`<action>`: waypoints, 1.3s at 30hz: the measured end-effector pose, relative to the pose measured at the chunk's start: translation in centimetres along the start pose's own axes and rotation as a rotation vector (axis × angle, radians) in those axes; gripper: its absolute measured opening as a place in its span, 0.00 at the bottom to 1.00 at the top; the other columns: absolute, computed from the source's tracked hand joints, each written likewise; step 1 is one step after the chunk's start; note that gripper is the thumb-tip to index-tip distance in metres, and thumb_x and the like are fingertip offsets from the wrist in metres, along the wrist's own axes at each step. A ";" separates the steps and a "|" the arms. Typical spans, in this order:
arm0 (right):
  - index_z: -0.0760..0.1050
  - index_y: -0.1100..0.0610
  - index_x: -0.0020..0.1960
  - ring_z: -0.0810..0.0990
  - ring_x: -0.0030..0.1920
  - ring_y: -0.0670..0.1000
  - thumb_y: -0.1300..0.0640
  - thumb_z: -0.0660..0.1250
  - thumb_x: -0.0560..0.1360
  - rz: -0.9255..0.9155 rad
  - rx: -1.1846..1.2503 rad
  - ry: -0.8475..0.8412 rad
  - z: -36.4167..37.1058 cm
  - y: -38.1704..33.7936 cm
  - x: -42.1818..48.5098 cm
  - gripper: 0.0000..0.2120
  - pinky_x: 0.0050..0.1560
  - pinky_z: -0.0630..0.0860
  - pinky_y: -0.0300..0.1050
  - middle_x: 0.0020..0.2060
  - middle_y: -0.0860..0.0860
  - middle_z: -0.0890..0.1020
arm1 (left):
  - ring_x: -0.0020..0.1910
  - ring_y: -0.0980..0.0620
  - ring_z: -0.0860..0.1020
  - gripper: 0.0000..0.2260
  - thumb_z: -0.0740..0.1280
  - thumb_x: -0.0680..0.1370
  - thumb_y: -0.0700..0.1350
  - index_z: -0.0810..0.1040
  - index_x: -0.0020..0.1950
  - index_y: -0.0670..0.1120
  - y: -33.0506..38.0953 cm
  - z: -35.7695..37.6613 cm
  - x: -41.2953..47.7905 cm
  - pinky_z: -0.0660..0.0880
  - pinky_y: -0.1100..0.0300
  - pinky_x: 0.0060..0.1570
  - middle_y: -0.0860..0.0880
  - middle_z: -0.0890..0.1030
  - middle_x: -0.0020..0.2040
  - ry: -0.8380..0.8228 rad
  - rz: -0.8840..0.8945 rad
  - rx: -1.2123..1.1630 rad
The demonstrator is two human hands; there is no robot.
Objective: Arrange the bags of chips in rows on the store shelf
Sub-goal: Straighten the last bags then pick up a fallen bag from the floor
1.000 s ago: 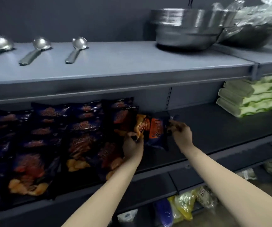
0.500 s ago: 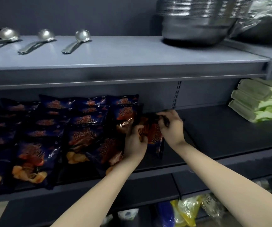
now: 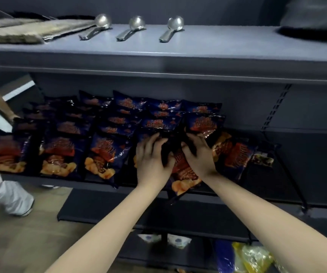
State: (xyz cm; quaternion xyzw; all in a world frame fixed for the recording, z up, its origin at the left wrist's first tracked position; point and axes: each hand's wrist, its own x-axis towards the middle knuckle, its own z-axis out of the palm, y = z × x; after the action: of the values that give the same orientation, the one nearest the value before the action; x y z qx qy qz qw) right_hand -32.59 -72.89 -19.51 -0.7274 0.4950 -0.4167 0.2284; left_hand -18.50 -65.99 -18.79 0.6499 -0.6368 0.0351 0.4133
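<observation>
Dark blue chip bags with red lettering lie in overlapping rows [image 3: 103,152] on the middle shelf [image 3: 296,186]. My left hand [image 3: 151,156] and my right hand [image 3: 197,154] rest side by side on a front-row bag [image 3: 184,174], fingers curled over its top edge. That bag's lower end hangs slightly over the shelf's front lip. Another bag [image 3: 235,154] lies just right of my right hand, turned sideways, with a small dark packet [image 3: 262,158] beside it.
Three metal ladles [image 3: 135,28] and flat mats [image 3: 18,30] lie on the upper shelf [image 3: 198,52]. Another person in white trousers [image 3: 2,186] stands at the left. Yellow and blue packets [image 3: 243,257] sit on the bottom shelf. Bare shelf extends to the right of the bags.
The view has swung left and down. Both hands have come together onto a front-row bag, and the bag held earlier now lies to the right of my right hand.
</observation>
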 end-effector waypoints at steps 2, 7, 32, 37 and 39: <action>0.68 0.54 0.68 0.70 0.65 0.49 0.49 0.62 0.77 0.037 0.012 -0.025 0.5 0.0 -0.3 0.21 0.63 0.63 0.37 0.63 0.53 0.73 | 0.68 0.41 0.65 0.21 0.63 0.73 0.52 0.67 0.65 0.48 -0.3 0.0 -1.2 0.63 0.48 0.65 0.44 0.68 0.69 -0.034 -0.050 -0.051; 0.68 0.54 0.69 0.65 0.62 0.40 0.62 0.62 0.76 -0.017 0.057 0.005 1.5 -1.6 -1.1 0.21 0.58 0.54 0.18 0.64 0.53 0.72 | 0.71 0.49 0.60 0.23 0.68 0.72 0.41 0.67 0.66 0.46 -0.8 0.0 -2.6 0.59 0.61 0.69 0.44 0.61 0.71 -0.052 -0.013 -0.223; 0.72 0.62 0.57 0.67 0.56 0.43 0.68 0.63 0.76 -0.016 0.123 0.303 6.9 -4.3 -3.0 0.10 0.58 0.60 0.21 0.57 0.51 0.64 | 0.71 0.43 0.64 0.20 0.53 0.81 0.50 0.74 0.66 0.41 -4.7 -1.6 2.5 0.47 0.47 0.73 0.42 0.70 0.70 -0.042 0.238 0.392; 0.72 0.63 0.57 0.70 0.58 0.51 0.68 0.61 0.76 -0.016 0.115 0.320 7.7 -4.1 -2.4 0.10 0.60 0.64 0.28 0.57 0.58 0.68 | 0.74 0.42 0.52 0.24 0.52 0.80 0.53 0.61 0.74 0.45 -6.1 -3.5 1.7 0.40 0.47 0.73 0.42 0.57 0.76 0.031 0.110 0.422; 0.72 0.62 0.57 0.71 0.59 0.54 0.65 0.60 0.77 -0.007 0.117 0.325 7.9 -3.9 -2.3 0.10 0.63 0.69 0.42 0.57 0.59 0.68 | 0.75 0.41 0.52 0.25 0.51 0.80 0.54 0.59 0.75 0.47 -7.4 -3.7 1.3 0.42 0.46 0.72 0.43 0.54 0.77 0.009 0.035 0.436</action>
State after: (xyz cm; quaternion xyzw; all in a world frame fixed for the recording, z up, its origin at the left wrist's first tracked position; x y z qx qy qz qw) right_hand -24.32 -69.86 -21.74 -0.6375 0.4978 -0.5579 0.1859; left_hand -10.10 -66.01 -19.23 0.7124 -0.6236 0.1820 0.2654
